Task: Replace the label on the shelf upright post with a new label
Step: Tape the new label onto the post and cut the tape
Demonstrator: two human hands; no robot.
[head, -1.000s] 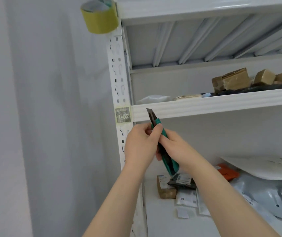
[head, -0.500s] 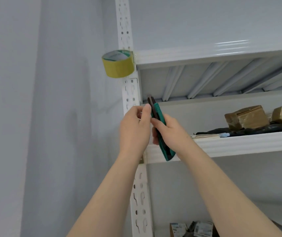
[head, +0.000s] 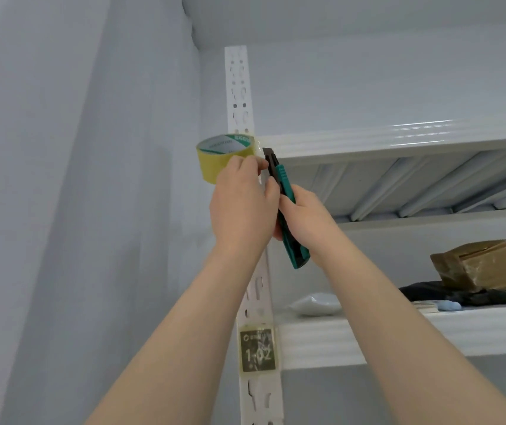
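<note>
The white shelf upright post (head: 241,96) runs from twelve o'clock down to six, rigid slotted metal that should take firm pressing without give. A roll of yellow tape (head: 219,157) hangs off it near the top shelf, at about eleven o'clock from the hands; it looks light, stiff around its core, its free strip thin and likely to stick to itself if let go. The label (head: 257,350), marked 1-02, sits low on the post at six o'clock, flat under yellowed tape; I judge it flimsy, best lifted from a corner or edge. The right hand (head: 302,214) is closed round the green utility knife (head: 288,210), blade end up near the roll. The left hand (head: 242,207) is partly curled, fingertips (head: 260,164) pinched beside the knife's tip and the roll; what they pinch I cannot tell.
</note>
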